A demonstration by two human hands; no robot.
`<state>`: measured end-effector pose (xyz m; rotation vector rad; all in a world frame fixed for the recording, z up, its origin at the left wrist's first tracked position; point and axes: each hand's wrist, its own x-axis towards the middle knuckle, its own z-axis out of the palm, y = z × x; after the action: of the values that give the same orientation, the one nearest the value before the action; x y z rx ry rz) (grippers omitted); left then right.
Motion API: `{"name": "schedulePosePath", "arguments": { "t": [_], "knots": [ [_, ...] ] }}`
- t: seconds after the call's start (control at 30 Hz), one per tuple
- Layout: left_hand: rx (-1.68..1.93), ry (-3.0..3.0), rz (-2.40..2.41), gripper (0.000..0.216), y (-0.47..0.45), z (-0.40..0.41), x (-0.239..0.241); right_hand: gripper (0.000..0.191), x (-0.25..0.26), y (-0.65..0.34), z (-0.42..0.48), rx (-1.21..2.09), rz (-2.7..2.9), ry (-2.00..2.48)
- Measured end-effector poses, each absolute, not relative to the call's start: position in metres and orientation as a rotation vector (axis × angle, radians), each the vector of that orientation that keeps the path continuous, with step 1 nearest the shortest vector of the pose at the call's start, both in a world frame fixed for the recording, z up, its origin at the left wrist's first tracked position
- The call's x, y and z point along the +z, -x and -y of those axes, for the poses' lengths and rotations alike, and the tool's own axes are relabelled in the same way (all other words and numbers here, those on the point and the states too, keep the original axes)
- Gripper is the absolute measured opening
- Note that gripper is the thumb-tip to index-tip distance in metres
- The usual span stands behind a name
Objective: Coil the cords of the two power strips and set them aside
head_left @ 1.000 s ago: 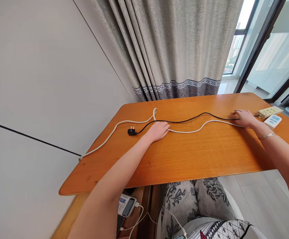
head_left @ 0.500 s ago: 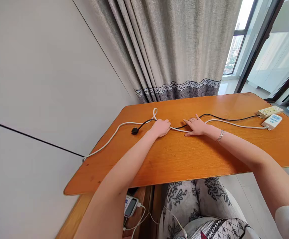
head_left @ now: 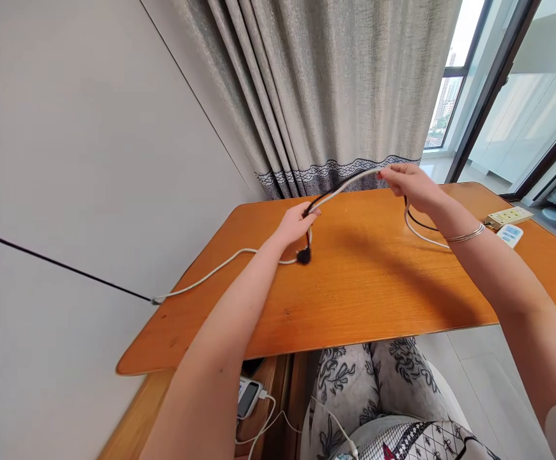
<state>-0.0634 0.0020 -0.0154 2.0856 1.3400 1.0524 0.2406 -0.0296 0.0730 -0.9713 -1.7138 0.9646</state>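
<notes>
My left hand [head_left: 298,222] is closed around a black cord and a white cord above the left part of the wooden table. Below it hangs a black plug [head_left: 303,256], close to the tabletop. Farther right and higher, my right hand [head_left: 409,184] pinches the same two cords. Between my hands the white cord [head_left: 347,183] and the black cord [head_left: 328,190] arch side by side in the air. On the right, the cords droop toward a cream power strip [head_left: 510,217] and a white power strip [head_left: 510,236], both partly behind my right forearm.
The orange-brown table [head_left: 345,300] has a wall [head_left: 67,160] on its left and a grey curtain [head_left: 355,83] behind. From the left edge, the white cord runs across the top. Under the front edge, a white device [head_left: 248,397] with cables lies in an open drawer.
Both hands, flat on the cords before, have closed on them and lifted them off the table. My right hand rose and moved away rightward; the black plug shifted right.
</notes>
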Motion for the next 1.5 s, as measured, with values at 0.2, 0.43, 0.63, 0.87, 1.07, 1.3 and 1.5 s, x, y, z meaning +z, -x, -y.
{"name": "schedulePosePath", "arguments": {
  "t": [0.2,0.43,0.63,0.87,1.07,1.3,1.5],
  "knots": [
    [0.985,-1.567,-0.931,0.023,0.018,-0.001,-0.043,0.025,0.127,-0.221,0.032,1.11,1.385,0.779],
    [1.06,-1.382,-0.797,0.058,-0.044,0.032,-0.085,0.029,0.156,-0.163,0.036,1.401,1.22,0.701],
    [0.911,-1.404,-0.538,0.086,-0.075,0.054,-0.075,0.035,0.174,-0.139,0.055,1.535,1.147,0.647],
    [0.591,-1.221,-0.435,0.084,-0.05,0.067,-0.066,0.031,0.174,-0.182,0.031,1.292,1.37,0.85],
    [0.663,-1.362,-0.612,0.051,-0.022,0.068,-0.066,0.013,0.152,-0.23,-0.005,1.11,1.555,0.988],
    [0.798,-1.485,-0.962,0.027,0.011,0.043,-0.059,0.02,0.147,-0.235,-0.009,0.663,1.765,0.861],
    [0.85,-1.416,-0.985,0.027,0.0,0.046,-0.07,0.015,0.165,-0.214,0.011,0.318,1.959,0.715]
  ]
}}
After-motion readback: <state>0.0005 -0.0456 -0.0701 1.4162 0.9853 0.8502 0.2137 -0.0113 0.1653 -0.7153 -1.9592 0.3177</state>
